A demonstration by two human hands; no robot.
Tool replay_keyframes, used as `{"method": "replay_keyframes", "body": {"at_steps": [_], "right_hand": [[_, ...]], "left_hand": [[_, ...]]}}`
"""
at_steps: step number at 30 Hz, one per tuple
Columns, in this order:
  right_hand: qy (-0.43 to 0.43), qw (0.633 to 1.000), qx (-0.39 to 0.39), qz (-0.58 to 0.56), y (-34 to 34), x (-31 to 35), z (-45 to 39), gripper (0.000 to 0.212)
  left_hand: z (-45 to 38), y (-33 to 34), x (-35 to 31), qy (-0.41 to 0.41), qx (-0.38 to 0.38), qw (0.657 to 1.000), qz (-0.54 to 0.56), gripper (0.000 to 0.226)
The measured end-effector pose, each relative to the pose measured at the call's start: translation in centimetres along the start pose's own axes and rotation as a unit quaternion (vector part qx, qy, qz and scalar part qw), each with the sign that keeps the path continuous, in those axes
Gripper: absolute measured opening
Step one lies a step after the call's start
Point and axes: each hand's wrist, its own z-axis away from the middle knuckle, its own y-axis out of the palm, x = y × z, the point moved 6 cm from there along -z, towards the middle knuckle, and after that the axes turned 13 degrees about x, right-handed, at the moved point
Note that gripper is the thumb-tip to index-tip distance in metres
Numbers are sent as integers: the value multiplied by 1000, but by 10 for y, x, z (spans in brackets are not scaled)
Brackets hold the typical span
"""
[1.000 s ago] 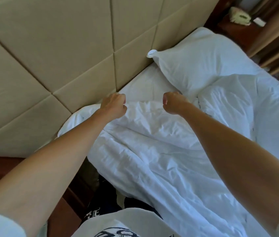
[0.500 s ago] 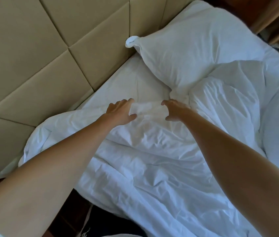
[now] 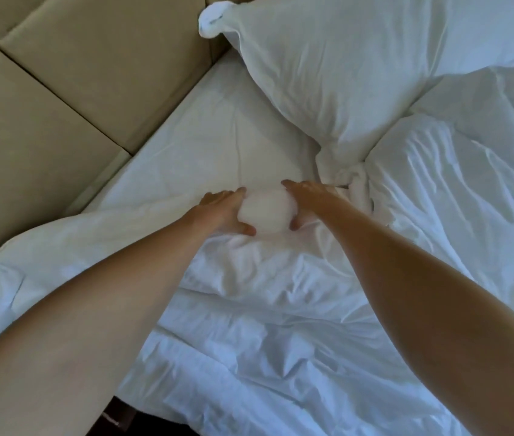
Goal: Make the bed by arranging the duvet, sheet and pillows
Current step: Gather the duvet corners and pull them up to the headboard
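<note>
A: Item one, far left: padded headboard [image 3: 60,114]; bare sheet [image 3: 205,146] beside it.

B: Item two: duvet [image 3: 265,325], crumpled across the bed. Our left hand [image 3: 221,212] and right hand [image 3: 306,199] flank a bunched fold at its top edge, fingers curled round it.

A: Handling?

B: Soft, light, limp, we judge; take its edge. Item three: pillow [image 3: 359,64], upper right.

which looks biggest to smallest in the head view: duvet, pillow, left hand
1. duvet, which fills most of the lower frame
2. pillow, cut off at the top edge, so its full size is unsure
3. left hand, gripping the duvet's edge
</note>
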Motion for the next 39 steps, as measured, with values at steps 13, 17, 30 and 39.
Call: {"method": "replay_keyframes", "body": {"at_steps": [13,17,30,39], "right_hand": [[50,958,-248,-138,-98,-3,139,33],[54,926,-361,-97,-179,25,211,34],[64,925,-362,-101,-255,103,218,41],[77,933,-312,-161,-171,110,244,30]], "left_hand": [[140,-107,-54,81,-336,937,-52,10],[202,-156,-42,105,-477,872,-3,17],[238,-212,35,-66,-395,916,-9,45],[259,-139,35,-11,-318,948,23,26]]}}
